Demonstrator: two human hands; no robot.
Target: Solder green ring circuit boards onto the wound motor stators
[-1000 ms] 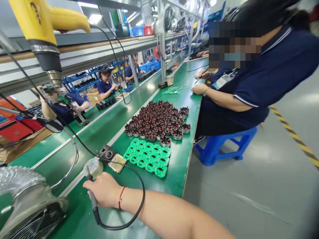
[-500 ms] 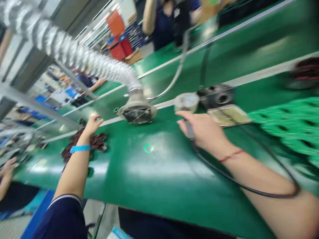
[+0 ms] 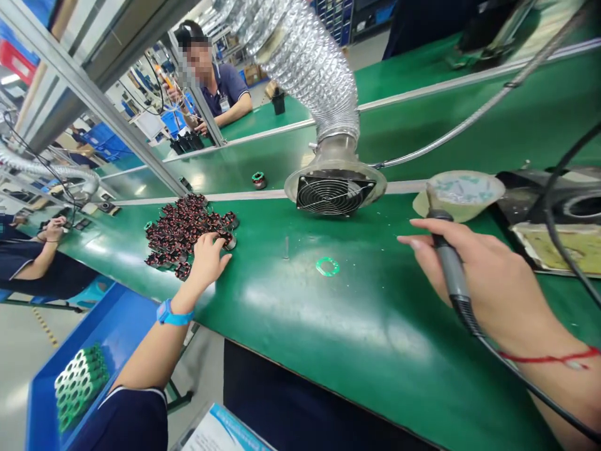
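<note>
My right hand [image 3: 474,275] is closed round a soldering iron [image 3: 448,263] whose black cord runs back along my forearm; its tip points at a pale round pad [image 3: 462,191] on the green bench. My left hand [image 3: 209,258], a blue band at the wrist, rests with fingers curled on the near edge of a pile of copper-wound coils [image 3: 181,232]; whether it grips one I cannot tell. A single green ring board [image 3: 327,266] lies flat on the bench between my hands.
A fume fan [image 3: 334,191] on a silver flexible duct [image 3: 300,56] stands behind the ring board. A soldering stand with a yellow sponge [image 3: 558,247] is at the right. A lone coil [image 3: 258,180] sits behind. A blue bin [image 3: 70,376] holds green boards at lower left. Other workers sit around.
The view has swung left from the neighbouring worker to my own spot. My left hand came down onto the coil pile. My right hand keeps hold of the iron.
</note>
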